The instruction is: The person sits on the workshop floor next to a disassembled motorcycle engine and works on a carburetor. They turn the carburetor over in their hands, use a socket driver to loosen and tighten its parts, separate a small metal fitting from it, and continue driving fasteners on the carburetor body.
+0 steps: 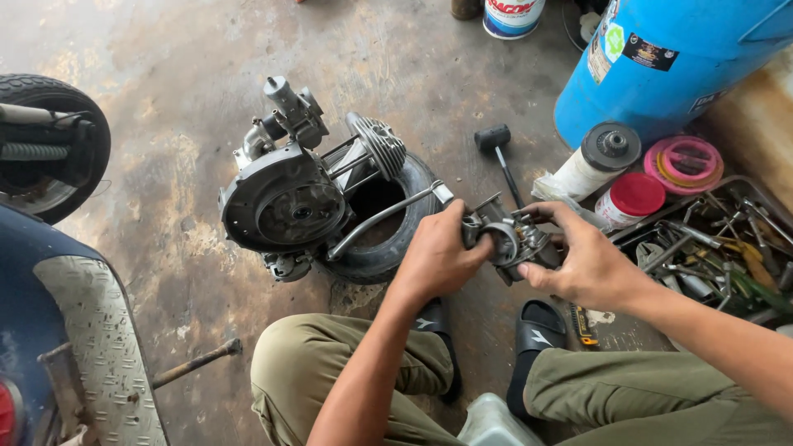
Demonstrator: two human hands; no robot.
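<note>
Both my hands hold a small grey metal carburettor [510,238] above the concrete floor, in front of my knees. My left hand [438,256] grips its left side with fingers curled over the top. My right hand [582,260] grips its right side, thumb on top. To the left of my hands, a scooter engine [297,186] with a round dark cover and a finned cylinder rests on a small black tyre [405,239]. A bent metal lever [388,213] runs from the engine toward my left hand.
A black mallet [496,149] lies behind the tyre. A blue drum [661,62] stands at the back right, with tubs and a red-lidded jar [632,198] beside it. A tray of several tools [719,248] sits at right. A scooter wheel [49,144] and footboard [91,347] are at left.
</note>
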